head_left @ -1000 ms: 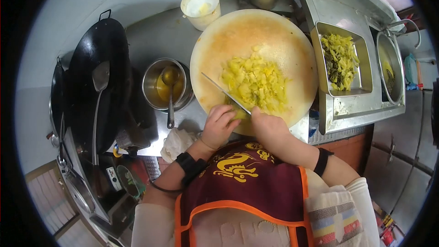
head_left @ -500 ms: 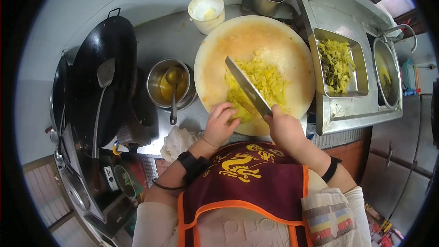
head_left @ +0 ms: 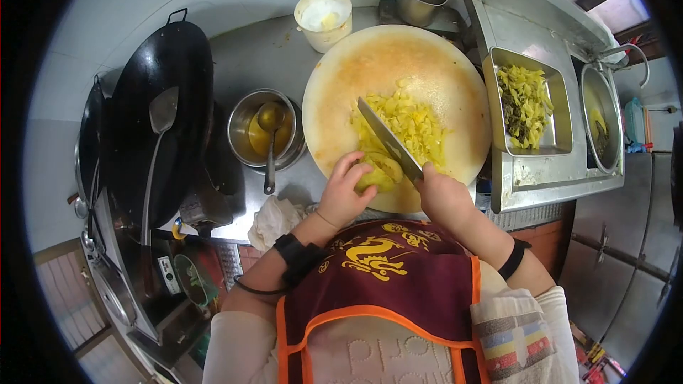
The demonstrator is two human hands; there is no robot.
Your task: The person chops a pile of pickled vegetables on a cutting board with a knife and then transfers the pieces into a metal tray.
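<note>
My right hand [head_left: 442,195] grips the handle of a broad kitchen knife [head_left: 388,139], whose blade slants up and left over a round cutting board [head_left: 356,57]. My left hand [head_left: 341,192] is curled around an uncut chunk of yellow-green pickled vegetable [head_left: 380,173] at the board's near edge, just left of the blade. Chopped pickled vegetable [head_left: 420,124] lies in a loose heap beyond and right of the knife. My left fingertips rest on the chunk; its underside is hidden.
Left of the board stands a metal pot [head_left: 242,117] with yellow liquid and a ladle [head_left: 270,153]. A white tub [head_left: 316,35] and a steel cup [head_left: 421,0] are behind. To the right sits a metal tray [head_left: 562,131] of chopped greens. A wok [head_left: 178,57] leans far left.
The chunk under my left hand has been turned, so its hollow cut side now shows. The knife has shifted slightly right and down, away from it.
</note>
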